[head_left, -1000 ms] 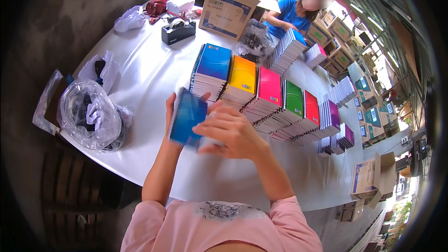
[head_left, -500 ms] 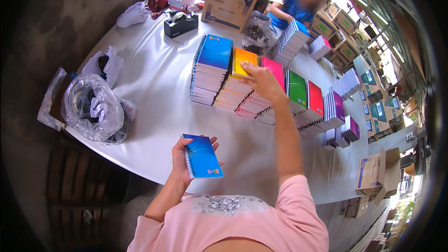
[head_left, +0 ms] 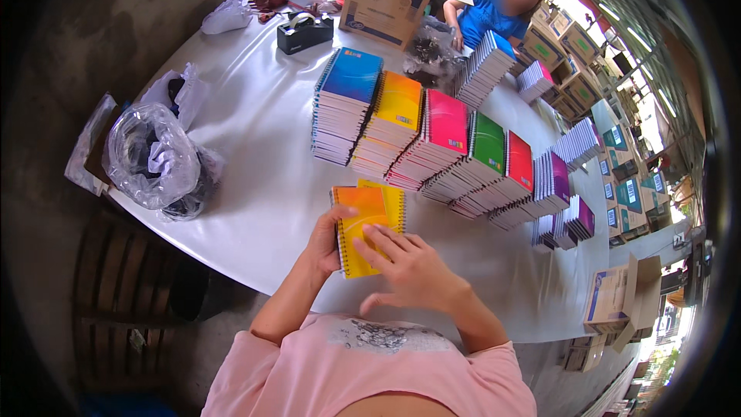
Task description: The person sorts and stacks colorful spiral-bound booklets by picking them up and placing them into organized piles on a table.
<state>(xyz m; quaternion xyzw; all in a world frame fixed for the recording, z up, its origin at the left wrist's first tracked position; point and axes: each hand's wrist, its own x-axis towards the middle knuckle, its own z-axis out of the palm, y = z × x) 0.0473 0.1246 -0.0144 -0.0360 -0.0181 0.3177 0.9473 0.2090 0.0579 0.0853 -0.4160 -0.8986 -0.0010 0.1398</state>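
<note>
In front of my chest, my left hand (head_left: 327, 241) grips small spiral notebooks by their left side, thumb on top. The upper yellow-orange notebook (head_left: 360, 220) has its coil on the left. Behind it, a second yellow cover (head_left: 396, 202) juts out with a coil on the right. Whether the blue notebook lies underneath is hidden. My right hand (head_left: 413, 269) is over the lower right of the yellow cover, fingers stretched out and thumb apart. Beyond stand stacks of notebooks: blue (head_left: 351, 77), yellow (head_left: 397, 100), pink (head_left: 446, 120), green (head_left: 488, 143), red (head_left: 519, 161) and purple (head_left: 552, 177).
Plastic bags (head_left: 150, 158) lie at the table's left edge. A tape dispenser (head_left: 305, 33) and a cardboard box (head_left: 388, 1) stand at the far side. A co-worker in a blue shirt (head_left: 490, 11) sits beyond more notebook stacks (head_left: 485, 69). Cartons (head_left: 629, 174) are piled at right.
My right hand has come back from the yellow stack to my left hand. Yellow notebooks now show in my left hand where the blue one was. The co-worker's arm has drawn back.
</note>
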